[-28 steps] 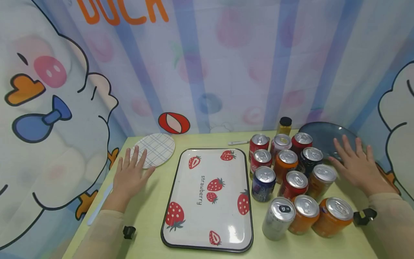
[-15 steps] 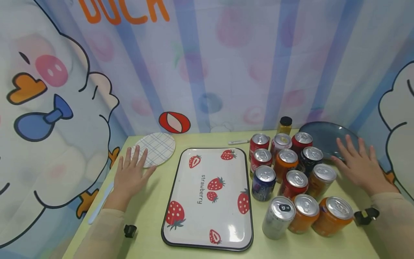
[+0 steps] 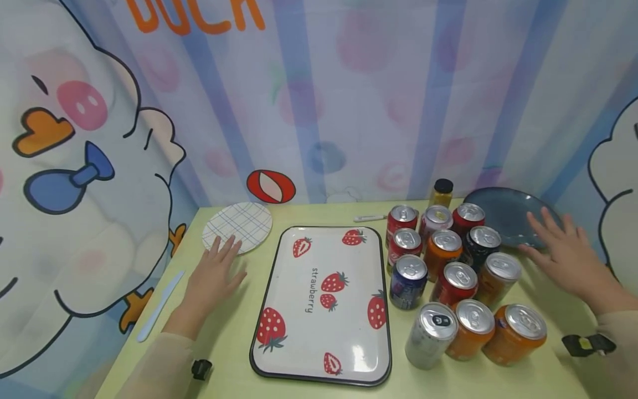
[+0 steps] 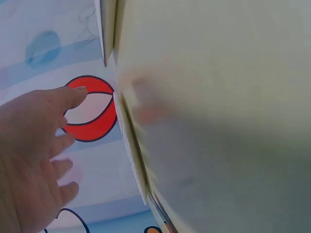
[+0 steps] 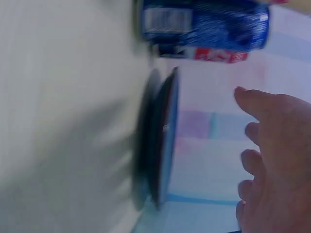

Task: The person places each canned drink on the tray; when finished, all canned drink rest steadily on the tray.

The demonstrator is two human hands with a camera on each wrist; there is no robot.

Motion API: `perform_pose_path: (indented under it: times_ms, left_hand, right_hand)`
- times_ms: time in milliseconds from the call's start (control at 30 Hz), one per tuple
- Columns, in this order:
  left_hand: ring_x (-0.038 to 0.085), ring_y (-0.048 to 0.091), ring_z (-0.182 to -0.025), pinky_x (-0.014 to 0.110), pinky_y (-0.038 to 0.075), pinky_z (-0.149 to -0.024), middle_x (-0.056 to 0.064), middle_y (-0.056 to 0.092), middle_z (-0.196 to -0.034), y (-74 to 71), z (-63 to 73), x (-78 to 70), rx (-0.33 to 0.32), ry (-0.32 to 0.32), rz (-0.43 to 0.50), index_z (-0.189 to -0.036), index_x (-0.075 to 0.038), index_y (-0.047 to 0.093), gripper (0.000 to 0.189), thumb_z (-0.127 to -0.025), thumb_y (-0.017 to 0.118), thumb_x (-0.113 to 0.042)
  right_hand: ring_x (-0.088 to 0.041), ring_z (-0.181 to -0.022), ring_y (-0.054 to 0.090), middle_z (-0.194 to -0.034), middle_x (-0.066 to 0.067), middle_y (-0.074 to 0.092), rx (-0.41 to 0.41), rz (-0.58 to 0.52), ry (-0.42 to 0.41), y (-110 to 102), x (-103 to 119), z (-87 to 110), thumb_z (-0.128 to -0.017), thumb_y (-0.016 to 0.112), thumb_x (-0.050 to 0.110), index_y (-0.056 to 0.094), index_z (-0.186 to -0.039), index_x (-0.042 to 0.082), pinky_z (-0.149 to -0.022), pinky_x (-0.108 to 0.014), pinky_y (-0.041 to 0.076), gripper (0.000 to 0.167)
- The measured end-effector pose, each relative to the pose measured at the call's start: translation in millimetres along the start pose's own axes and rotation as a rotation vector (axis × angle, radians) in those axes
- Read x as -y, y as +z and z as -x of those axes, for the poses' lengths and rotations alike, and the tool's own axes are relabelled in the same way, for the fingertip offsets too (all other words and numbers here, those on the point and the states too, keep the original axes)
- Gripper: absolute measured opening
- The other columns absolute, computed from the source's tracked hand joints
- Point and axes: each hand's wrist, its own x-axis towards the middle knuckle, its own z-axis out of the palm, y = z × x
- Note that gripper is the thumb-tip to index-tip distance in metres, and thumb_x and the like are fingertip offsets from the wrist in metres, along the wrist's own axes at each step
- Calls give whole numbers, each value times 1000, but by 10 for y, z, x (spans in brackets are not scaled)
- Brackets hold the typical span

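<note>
My left hand (image 3: 211, 280) hovers over the table's left side with its fingers spread, holding nothing. Its fingertips overlap the near edge of a round white plate (image 3: 244, 221) with a blue grid pattern. In the left wrist view the left hand (image 4: 34, 150) stays apart from the tabletop. My right hand (image 3: 568, 257), fingers spread, hangs above the right side, near a dark glassy oval plate (image 3: 508, 213). In the right wrist view that plate (image 5: 163, 141) lies beyond the bare fingers. Several drink cans (image 3: 456, 282) stand upright to the left of the right hand.
A white strawberry-print tray (image 3: 299, 338) with a black rim lies mid-table. A pale blue knife (image 3: 159, 307) is at the left edge. Behind the cans stand a black-capped bottle (image 3: 442, 194) and a white pen (image 3: 370, 218). A printed curtain (image 3: 374, 100) closes off the back.
My left hand has drawn back toward the near side, off most of the round plate, baring more of the knife. The right hand has shifted slightly to the right.
</note>
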Motion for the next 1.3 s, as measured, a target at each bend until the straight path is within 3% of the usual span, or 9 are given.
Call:
perform_pose_path:
  times_ms: [133,200,300,400,667,800,900,1000,1300]
  left_hand:
    - [41,50,-141,59,45,-115,17,60,-145,43,117,-113,-51,130,76,-140,-6,62,53,-92,78,-22]
    - [38,56,-134,55,50,-110,15,63,-140,54,181,-166,-38,191,145,-133,-7,67,47,-90,81,-18]
    - [35,58,-132,52,53,-108,12,63,-140,57,270,-244,42,236,244,-129,-10,71,40,-90,81,-17]
    - [34,56,-135,52,51,-110,10,62,-144,25,330,-303,131,228,292,-128,-13,72,38,-91,80,-19]
    - [32,53,-140,53,47,-115,4,60,-148,32,430,-356,248,170,328,-129,-17,72,39,-92,79,-24]
    - [31,52,-141,53,47,-115,3,59,-150,71,459,-349,252,161,350,-129,-18,72,38,-92,79,-25]
    - [31,52,-142,53,47,-116,2,58,-151,69,468,-348,254,165,354,-129,-19,72,38,-93,78,-26]
    - [31,52,-142,53,46,-116,2,58,-151,39,450,-349,272,173,350,-129,-20,72,39,-92,79,-27]
    - [34,53,-139,55,46,-116,6,60,-147,-34,368,-325,328,190,365,-126,-17,73,43,-86,85,-27]
  right_hand:
    - [-64,-150,8,-163,-39,19,-38,-59,-31,-189,148,53,-108,53,39,31,-158,-5,-120,-79,1,70]
    - [-62,-141,35,-158,-39,31,-44,-85,-37,-279,263,75,-107,57,35,44,-150,-8,-117,-78,24,62]
    - [-49,-102,66,-151,-36,45,-51,-114,-40,-408,466,124,-104,63,32,55,-142,-5,-83,-62,56,54]
    - [-40,-86,69,-145,-30,55,-87,-128,-68,-518,666,173,-100,70,29,60,-139,0,-64,-51,56,50]
    - [-44,-122,58,-139,-18,62,-185,-258,-178,-643,1152,287,-85,86,15,69,-129,14,-84,-65,52,48]
    - [-22,-132,54,-138,-6,64,-158,-342,-240,-643,1353,341,-81,89,14,72,-126,22,-107,-38,52,49]
    - [4,-130,50,-136,5,65,-116,-386,-294,-630,1493,384,-80,90,15,72,-125,28,-104,-4,39,51]
    - [13,-126,50,-135,10,66,-50,-445,-354,-623,1620,414,-81,89,16,71,-126,30,-99,1,39,51]
    - [-8,-109,67,-132,11,67,195,-551,-435,-593,1793,440,-84,86,36,66,-128,37,-84,-26,63,49]
